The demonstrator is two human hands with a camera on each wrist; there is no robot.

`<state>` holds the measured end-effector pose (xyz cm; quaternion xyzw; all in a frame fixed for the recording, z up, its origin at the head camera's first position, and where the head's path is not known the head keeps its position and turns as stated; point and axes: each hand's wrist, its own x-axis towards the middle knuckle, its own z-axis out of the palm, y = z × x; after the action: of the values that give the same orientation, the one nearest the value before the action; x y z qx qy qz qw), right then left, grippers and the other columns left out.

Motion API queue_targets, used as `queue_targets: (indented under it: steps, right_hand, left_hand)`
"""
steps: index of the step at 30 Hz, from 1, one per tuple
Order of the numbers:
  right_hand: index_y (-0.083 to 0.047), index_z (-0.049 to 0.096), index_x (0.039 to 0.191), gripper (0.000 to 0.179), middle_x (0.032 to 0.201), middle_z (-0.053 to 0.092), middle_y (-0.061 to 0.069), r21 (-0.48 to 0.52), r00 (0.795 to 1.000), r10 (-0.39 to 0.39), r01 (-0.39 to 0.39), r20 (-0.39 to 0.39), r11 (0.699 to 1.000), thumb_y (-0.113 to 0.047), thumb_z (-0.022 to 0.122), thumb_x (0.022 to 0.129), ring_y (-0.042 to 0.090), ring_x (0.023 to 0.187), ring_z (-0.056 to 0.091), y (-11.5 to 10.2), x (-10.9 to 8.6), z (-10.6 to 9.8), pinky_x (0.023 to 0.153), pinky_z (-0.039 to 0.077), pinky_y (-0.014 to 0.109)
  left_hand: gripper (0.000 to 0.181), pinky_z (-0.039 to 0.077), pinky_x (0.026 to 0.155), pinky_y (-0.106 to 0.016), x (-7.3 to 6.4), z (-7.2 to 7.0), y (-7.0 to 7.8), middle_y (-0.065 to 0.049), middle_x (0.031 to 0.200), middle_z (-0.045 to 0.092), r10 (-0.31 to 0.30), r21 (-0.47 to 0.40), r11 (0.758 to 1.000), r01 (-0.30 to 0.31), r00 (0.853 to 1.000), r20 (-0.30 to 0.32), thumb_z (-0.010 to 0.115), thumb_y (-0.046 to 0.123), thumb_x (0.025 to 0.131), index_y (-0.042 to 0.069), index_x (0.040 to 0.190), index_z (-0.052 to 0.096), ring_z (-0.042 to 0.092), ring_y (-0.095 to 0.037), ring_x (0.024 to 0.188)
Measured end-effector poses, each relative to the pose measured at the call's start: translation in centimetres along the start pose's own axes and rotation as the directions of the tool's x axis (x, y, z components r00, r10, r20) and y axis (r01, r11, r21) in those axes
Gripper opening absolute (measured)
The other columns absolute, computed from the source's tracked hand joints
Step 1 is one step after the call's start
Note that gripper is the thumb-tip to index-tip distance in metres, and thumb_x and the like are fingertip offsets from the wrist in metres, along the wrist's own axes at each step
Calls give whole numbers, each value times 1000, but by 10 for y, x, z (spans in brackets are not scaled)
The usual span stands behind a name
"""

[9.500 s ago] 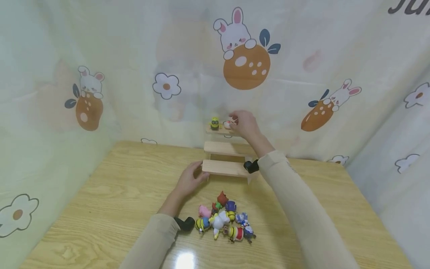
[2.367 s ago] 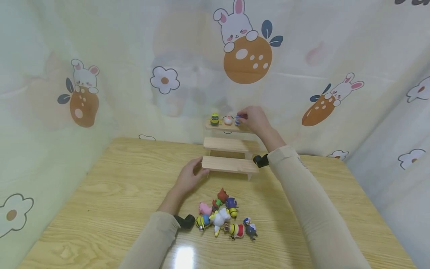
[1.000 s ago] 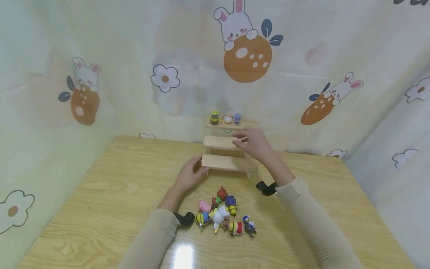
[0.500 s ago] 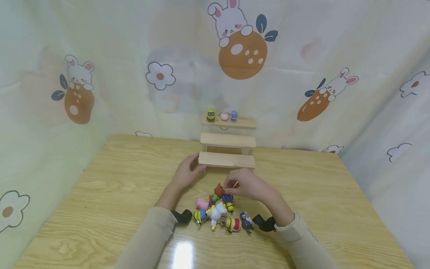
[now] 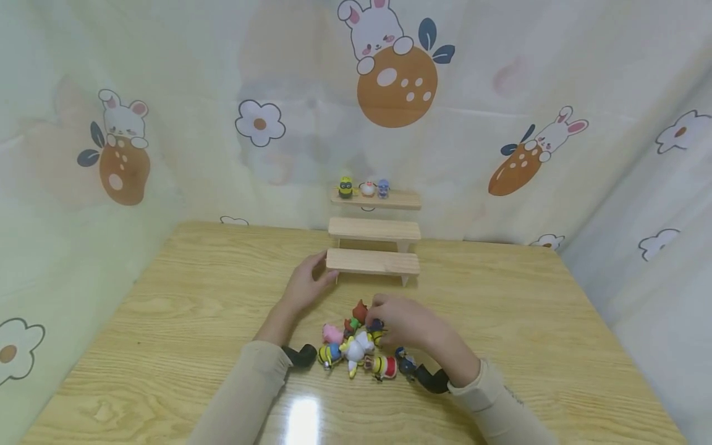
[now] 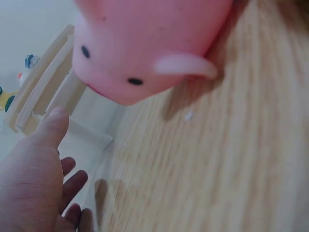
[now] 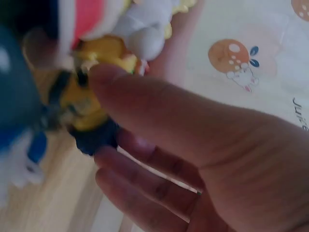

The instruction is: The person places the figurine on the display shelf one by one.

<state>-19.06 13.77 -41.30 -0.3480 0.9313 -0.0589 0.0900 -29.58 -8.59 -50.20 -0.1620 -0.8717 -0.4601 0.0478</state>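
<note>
My right hand (image 5: 410, 322) reaches into a pile of small toy figures and pinches a yellow and dark blue minion figure (image 7: 89, 108) between thumb and fingers. In the right wrist view the thumb covers part of it. My left hand (image 5: 305, 285) touches the left end of the bottom step of a three-tier wooden display stand (image 5: 372, 261), its fingers relaxed. On the top tier stand a yellow-green minion figure (image 5: 345, 188), a white figure (image 5: 367, 189) and a blue figure (image 5: 383, 189). A pink pig figure (image 6: 149, 53) looms close in the left wrist view.
Beside the held figure lie a white figure (image 5: 354, 350), a red-caped minion (image 5: 385, 366), a blue-clad minion (image 5: 329, 355), a fox-red figure (image 5: 360, 311) and a dark blue figure (image 5: 406, 363). A printed curtain (image 5: 300, 154) hangs behind the wooden table (image 5: 211, 296).
The right hand has set the blue figure on the top tier, let go and come down to the pile, where it takes hold of a minion figure. The left hand stays at the stand.
</note>
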Motion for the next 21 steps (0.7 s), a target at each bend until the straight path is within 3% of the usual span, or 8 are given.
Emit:
queue_targets:
  steps: [6, 21]
  right_hand:
    - [-21, 68, 93, 31, 94, 51, -6, 23, 999, 35, -35, 19, 999, -14, 77, 64, 5, 75, 49, -3, 1, 6, 63, 46, 18]
    - [-20, 68, 93, 32, 95, 47, -4, 48, 999, 32, -32, 0, 998, -4, 76, 66, 7, 74, 46, -1, -2, 11, 61, 43, 16]
  left_hand:
    - [66, 31, 106, -42, 0, 0, 1, -6, 136, 45, -5, -9, 1000, 5, 1000, 0, 58, 48, 82, 15, 137, 39, 42, -24, 125]
    - [68, 30, 107, -41, 0, 1, -1, -7, 137, 45, 4, -5, 1000, -4, 1000, 0, 57, 49, 83, 13, 137, 38, 40, -24, 127]
